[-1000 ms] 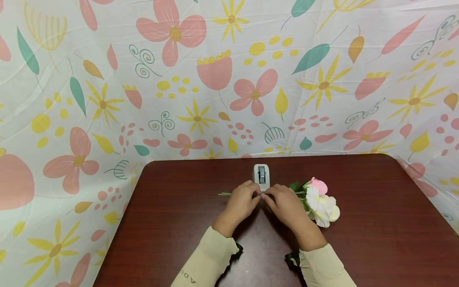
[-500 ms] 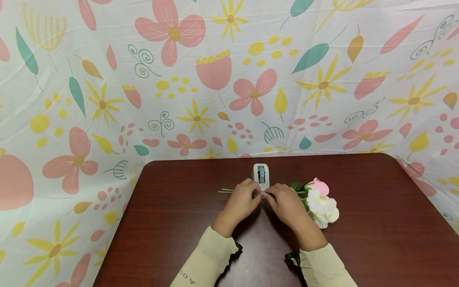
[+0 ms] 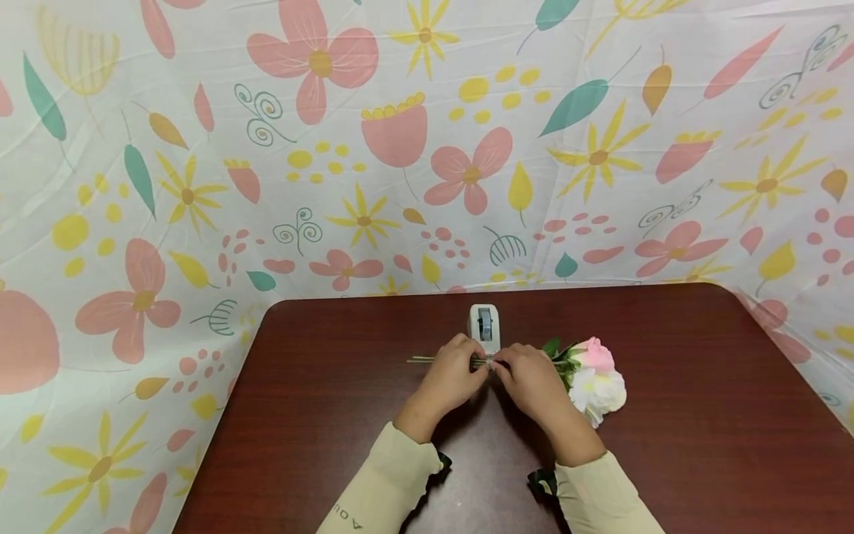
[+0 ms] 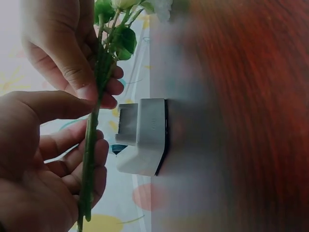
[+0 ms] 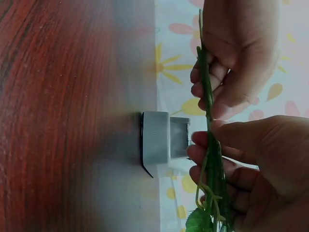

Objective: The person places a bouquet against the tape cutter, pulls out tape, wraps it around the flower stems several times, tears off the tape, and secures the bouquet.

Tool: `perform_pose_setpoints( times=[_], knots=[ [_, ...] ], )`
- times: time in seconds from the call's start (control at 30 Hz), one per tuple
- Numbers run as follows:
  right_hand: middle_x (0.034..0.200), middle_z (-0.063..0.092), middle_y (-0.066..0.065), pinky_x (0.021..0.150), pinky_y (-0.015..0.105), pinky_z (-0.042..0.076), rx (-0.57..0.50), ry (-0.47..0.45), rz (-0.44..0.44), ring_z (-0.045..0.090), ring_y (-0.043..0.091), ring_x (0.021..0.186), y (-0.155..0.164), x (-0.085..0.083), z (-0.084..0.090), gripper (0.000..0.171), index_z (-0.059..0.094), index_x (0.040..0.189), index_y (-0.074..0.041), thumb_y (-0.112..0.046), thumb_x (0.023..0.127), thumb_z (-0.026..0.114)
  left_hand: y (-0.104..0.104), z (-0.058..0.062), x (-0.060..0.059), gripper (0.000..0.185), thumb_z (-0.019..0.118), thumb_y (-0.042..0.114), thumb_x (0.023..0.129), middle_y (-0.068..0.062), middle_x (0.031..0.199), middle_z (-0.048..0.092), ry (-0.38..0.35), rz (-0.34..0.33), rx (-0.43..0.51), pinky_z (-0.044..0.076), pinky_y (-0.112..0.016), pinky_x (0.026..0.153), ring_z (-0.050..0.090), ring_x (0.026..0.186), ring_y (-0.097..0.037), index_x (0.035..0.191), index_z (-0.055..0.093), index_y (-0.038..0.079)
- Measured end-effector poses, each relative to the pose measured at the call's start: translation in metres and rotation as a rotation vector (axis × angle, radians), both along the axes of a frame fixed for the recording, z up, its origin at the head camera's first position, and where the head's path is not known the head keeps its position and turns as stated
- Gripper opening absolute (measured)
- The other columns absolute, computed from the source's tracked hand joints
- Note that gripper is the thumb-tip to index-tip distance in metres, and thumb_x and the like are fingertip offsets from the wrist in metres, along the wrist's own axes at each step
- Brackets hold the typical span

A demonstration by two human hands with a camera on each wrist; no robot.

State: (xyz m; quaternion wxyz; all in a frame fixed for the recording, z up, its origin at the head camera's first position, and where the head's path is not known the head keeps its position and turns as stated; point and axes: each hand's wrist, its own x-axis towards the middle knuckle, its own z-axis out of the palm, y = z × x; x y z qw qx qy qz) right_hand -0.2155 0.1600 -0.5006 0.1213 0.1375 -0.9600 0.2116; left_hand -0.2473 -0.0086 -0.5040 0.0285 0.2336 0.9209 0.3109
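A bunch of flowers with pink and white blooms (image 3: 597, 382) lies sideways between the two hands, its heads to the right. Its green stems (image 4: 88, 159) run through both hands, and their cut ends stick out past the left. The left hand (image 3: 454, 374) pinches the stems between thumb and fingers near the lower part. Close beside it, the right hand (image 3: 531, 377) grips them nearer the blooms, the two thumbs almost meeting in the right wrist view. Just beyond the fingers stands a white tape dispenser (image 3: 485, 326) with a toothed cutter. Whether tape is on the stems is hard to tell.
The dark red-brown wooden table (image 3: 320, 415) bears all of this. A white cloth (image 3: 400, 185) with printed flowers and leaves hangs behind its back edge and along the sides.
The blooms have turned about the stems' length, so the pink one now faces up more fully. The stem ends at the left shifted slightly. Both hands keep their place.
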Motion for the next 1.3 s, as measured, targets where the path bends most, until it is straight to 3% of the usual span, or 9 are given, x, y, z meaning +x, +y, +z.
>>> perform_pose_setpoints(
  times=[0.1,0.33,0.47,1.1,1.3],
  knots=[
    [0.096,0.072,0.010,0.087,0.051,0.052,0.011,0.006,-0.010,0.067,0.032,0.092,-0.0012,-0.0006,-0.0010,0.012,0.077,0.099,-0.007,-0.017,0.093,0.073,0.0003,0.0011,-0.0001,0.017,0.062,0.025,0.101,0.000,0.111,0.061,-0.029,0.002,-0.015,0.048,-0.035,0.092,0.059,0.098,-0.015,0.113,0.068,0.015],
    [0.094,0.073,0.009,0.088,0.051,0.050,0.040,0.053,-0.034,0.068,0.031,0.093,-0.0024,-0.0016,-0.0067,0.013,0.078,0.097,-0.009,-0.020,0.091,0.076,0.0024,-0.0019,-0.0025,0.024,0.058,0.027,0.104,-0.001,0.116,0.068,0.014,-0.010,-0.135,0.048,-0.039,0.101,0.062,0.110,-0.018,0.119,0.073,0.015],
    [0.095,0.074,0.008,0.091,0.052,0.047,0.055,0.080,-0.047,0.067,0.031,0.094,-0.0023,-0.0019,-0.0096,0.014,0.078,0.097,-0.010,-0.021,0.089,0.078,0.0016,-0.0030,-0.0030,0.026,0.058,0.028,0.104,-0.001,0.117,0.068,0.017,-0.022,-0.153,0.048,-0.040,0.100,0.062,0.111,-0.019,0.120,0.073,0.015],
    [0.094,0.074,0.007,0.095,0.054,0.044,-0.048,0.005,-0.071,0.067,0.032,0.090,-0.0010,-0.0020,-0.0028,0.013,0.076,0.095,-0.011,-0.020,0.087,0.080,-0.0038,-0.0007,-0.0051,0.022,0.063,0.026,0.102,0.000,0.115,0.068,-0.041,-0.032,-0.065,0.048,-0.042,0.103,0.063,0.112,-0.019,0.116,0.074,0.016],
    [0.093,0.073,0.006,0.096,0.055,0.045,-0.044,-0.013,-0.064,0.067,0.031,0.090,-0.0002,-0.0009,-0.0010,0.012,0.074,0.094,-0.012,-0.019,0.086,0.081,-0.0051,0.0013,-0.0056,0.020,0.065,0.026,0.100,0.001,0.109,0.068,-0.050,-0.050,-0.068,0.053,-0.029,0.091,0.066,0.103,-0.016,0.114,0.075,0.015]
  ],
)
